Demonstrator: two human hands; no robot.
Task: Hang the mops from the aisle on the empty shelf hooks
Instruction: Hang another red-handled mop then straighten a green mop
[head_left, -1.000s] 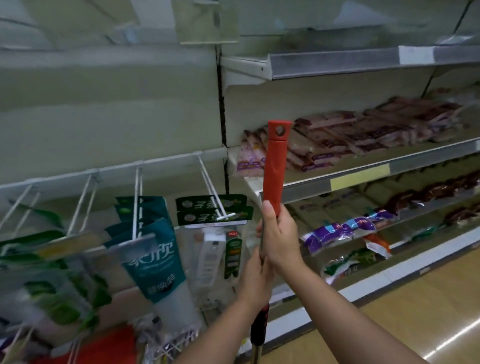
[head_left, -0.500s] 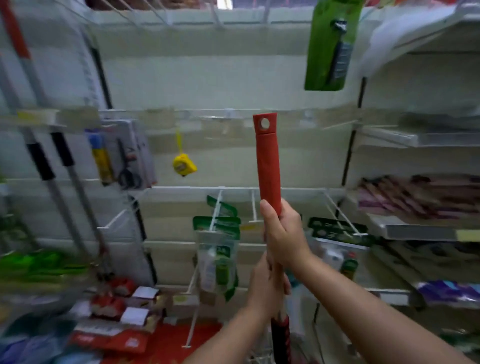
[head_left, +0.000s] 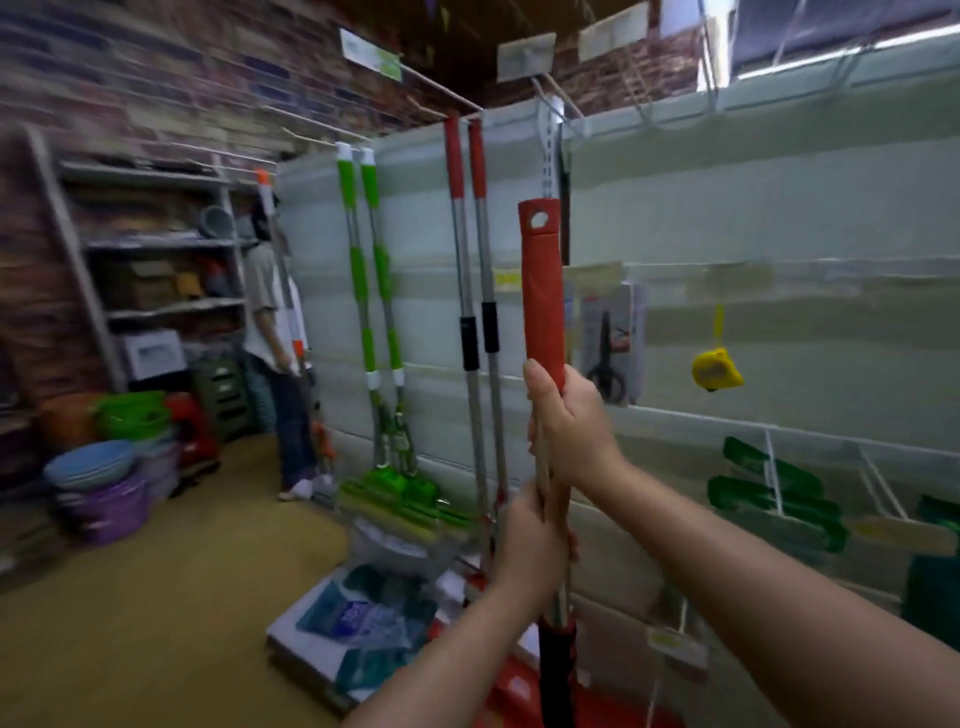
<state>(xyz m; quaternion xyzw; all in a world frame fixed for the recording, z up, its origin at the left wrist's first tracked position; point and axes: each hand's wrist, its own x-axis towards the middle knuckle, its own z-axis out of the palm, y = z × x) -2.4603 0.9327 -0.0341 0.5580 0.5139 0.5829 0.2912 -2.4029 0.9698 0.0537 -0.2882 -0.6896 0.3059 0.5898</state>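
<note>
From the head camera, my right hand (head_left: 569, 426) and left hand (head_left: 532, 545) are both clenched on the red mop handle (head_left: 543, 291), upright before the hanging red mops (head_left: 467, 249). Its hanging hole sits below the top hooks (head_left: 558, 106); a blind lift could knock those mops loose. Compared with a moment ago, my view has swung left, off the packaged goods.

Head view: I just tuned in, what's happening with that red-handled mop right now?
A person holds the red-handled mop with a metal pole upright in both hands, not yet hung. The right hand grips the bottom of the red grip; the left hand wraps the pole just below. Its hanging hole at the top is free. Two red-topped mops and two green-handled mops already hang on the shelf wall to the left. Another person stands farther down the aisle.
</note>
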